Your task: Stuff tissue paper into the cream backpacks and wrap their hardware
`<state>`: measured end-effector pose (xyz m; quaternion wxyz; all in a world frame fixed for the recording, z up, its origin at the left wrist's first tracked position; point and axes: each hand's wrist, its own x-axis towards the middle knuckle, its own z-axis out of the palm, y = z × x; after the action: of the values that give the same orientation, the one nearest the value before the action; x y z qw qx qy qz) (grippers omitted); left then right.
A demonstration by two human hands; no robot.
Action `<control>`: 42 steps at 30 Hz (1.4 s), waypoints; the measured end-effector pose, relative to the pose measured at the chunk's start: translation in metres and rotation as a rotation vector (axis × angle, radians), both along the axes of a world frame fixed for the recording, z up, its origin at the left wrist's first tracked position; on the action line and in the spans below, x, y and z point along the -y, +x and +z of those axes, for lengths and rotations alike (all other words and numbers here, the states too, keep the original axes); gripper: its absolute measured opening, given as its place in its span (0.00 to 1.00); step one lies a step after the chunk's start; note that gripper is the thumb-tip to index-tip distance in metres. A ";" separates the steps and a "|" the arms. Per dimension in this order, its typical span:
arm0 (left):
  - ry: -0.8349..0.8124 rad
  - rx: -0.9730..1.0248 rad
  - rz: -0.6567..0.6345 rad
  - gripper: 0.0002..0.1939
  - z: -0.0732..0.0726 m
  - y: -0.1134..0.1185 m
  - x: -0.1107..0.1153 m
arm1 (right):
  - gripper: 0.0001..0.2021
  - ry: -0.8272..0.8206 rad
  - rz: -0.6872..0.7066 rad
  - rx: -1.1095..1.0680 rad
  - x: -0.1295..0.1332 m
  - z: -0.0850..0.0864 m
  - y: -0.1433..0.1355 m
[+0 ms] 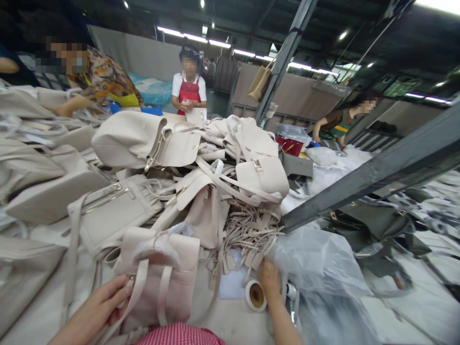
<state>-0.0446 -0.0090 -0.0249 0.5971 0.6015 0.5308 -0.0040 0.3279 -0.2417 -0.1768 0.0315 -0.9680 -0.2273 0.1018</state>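
A pale beige backpack (154,282) with two straps and a wrapped top handle stands in front of me, leaning on other bags. My left hand (113,299) is at its left side, the fingers closed by the strap and a small gold fitting. My right hand (269,278) reaches to the near edge of a heap of thin beige straps with hang tags (251,232). Its fingers are curled in and partly hidden, so what they hold cannot be made out. Just left of that hand sits a white roll with a brown core (256,295).
Beige bags (129,139) are piled high ahead and to the left. A slanting grey metal post (345,187) crosses on the right, above clear plastic sheeting (319,258) and dark bags (370,220). Beyond the pile, a person in a red apron (189,93) stands; others work on both sides.
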 end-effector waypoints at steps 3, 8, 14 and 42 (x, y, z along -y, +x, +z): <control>-0.001 -0.016 0.028 0.26 0.005 0.004 0.001 | 0.14 0.031 -0.046 -0.012 -0.001 -0.007 0.000; -0.033 0.004 -0.001 0.25 -0.001 0.004 -0.001 | 0.19 0.172 -0.057 -0.052 -0.003 -0.007 -0.001; -0.056 0.032 0.042 0.28 -0.022 -0.009 -0.002 | 0.14 0.436 -0.101 -0.171 0.018 0.011 0.004; -0.207 0.319 0.099 0.15 -0.026 -0.033 -0.003 | 0.19 0.756 -0.255 -1.781 -0.125 0.159 -0.272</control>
<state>-0.0780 -0.0064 -0.0507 0.7318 0.5031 0.4551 0.0660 0.0557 -0.1172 -0.0174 0.5109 -0.4801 -0.0317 0.7123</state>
